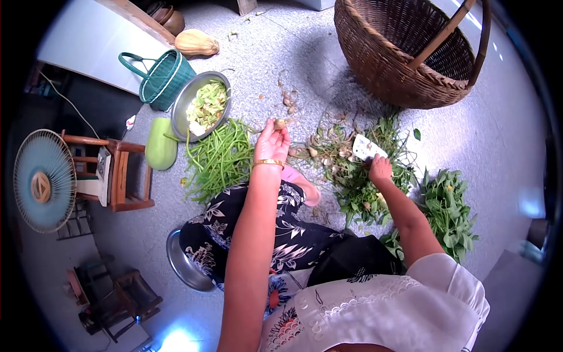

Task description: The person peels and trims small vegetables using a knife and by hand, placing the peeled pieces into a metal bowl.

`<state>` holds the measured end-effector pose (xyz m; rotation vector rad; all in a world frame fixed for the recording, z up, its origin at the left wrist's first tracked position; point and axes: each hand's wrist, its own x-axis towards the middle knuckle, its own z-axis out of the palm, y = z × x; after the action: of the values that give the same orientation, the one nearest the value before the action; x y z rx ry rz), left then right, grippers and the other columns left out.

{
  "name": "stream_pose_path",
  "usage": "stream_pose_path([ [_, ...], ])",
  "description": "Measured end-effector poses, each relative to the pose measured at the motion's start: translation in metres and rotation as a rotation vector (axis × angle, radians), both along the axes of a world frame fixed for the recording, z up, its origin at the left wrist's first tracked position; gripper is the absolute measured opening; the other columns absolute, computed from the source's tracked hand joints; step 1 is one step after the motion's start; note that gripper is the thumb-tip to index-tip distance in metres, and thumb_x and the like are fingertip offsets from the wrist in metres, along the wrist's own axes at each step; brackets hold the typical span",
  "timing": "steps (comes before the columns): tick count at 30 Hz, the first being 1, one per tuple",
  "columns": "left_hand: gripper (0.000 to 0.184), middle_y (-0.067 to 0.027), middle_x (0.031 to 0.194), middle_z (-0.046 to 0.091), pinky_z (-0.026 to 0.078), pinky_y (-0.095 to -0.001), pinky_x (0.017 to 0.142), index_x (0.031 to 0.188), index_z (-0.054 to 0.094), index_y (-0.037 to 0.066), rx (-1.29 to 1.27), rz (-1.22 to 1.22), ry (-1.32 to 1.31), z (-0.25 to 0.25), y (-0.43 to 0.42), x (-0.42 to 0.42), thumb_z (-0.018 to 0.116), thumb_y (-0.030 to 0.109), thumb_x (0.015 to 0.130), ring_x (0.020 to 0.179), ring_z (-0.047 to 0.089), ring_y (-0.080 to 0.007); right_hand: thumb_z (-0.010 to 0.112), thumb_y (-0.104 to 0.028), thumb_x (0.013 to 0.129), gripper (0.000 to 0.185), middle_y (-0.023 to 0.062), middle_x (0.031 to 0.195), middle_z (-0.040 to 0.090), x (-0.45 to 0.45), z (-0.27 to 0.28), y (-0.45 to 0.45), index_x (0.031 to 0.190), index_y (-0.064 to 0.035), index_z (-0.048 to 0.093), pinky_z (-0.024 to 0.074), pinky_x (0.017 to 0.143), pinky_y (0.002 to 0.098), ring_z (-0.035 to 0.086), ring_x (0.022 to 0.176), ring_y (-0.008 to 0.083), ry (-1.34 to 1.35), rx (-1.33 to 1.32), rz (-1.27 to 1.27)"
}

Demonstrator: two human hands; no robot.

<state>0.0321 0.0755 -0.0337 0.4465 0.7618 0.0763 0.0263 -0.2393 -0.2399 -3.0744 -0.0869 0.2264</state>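
Observation:
My left hand (271, 144) is raised over the floor, its fingertips closed on a small garlic bulb (280, 124) with dry roots and stalk. In my right hand (380, 168) is a knife with a broad white patterned blade (365, 148); my fingers hide its handle. Under the blade lies a heap of dried garlic stalks and bulbs (328, 144) mixed with leafy greens (363, 193). A few loose bulbs (287, 101) rest on the floor beyond my left hand. Long green beans (217, 155) are piled to the left of it.
A steel bowl (178, 111) of chopped vegetables stands by a green basket (168, 76), a pale green gourd (160, 146) and an orange squash (196, 43). A large wicker basket (381, 64) is at the upper right. More greens (448, 214) lie right; a fan (44, 180) stands left.

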Motion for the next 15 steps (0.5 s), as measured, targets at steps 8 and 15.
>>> stream_pose_path([
  [8, 0.016, -0.0159, 0.092, 0.056, 0.047, -0.0341, 0.083, 0.089, 0.051, -0.003, -0.008, 0.023, -0.069, -0.001, -0.012, 0.008, 0.059, 0.002, 0.076, 0.092, 0.054, -0.0241, 0.048, -0.012, 0.075, 0.026, 0.0186, 0.091, 0.052, -0.003, -0.005, -0.014, 0.096, -0.0011, 0.035, 0.0421, 0.073, 0.0388, 0.052, 0.087, 0.0318, 0.211, 0.024, -0.007],
  [15, 0.013, -0.0137, 0.095, 0.056, 0.048, -0.0323, 0.083, 0.090, 0.052, 0.001, 0.041, -0.018, -0.005, 0.016, -0.030, 0.009, 0.056, 0.001, 0.078, 0.094, 0.054, -0.0252, 0.058, -0.025, 0.065, 0.053, 0.0191, 0.083, 0.057, -0.007, 0.057, -0.001, 0.106, -0.0066, 0.030, 0.0439, 0.070, 0.0415, 0.055, 0.079, 0.0359, 0.185, 0.354, -0.222],
])
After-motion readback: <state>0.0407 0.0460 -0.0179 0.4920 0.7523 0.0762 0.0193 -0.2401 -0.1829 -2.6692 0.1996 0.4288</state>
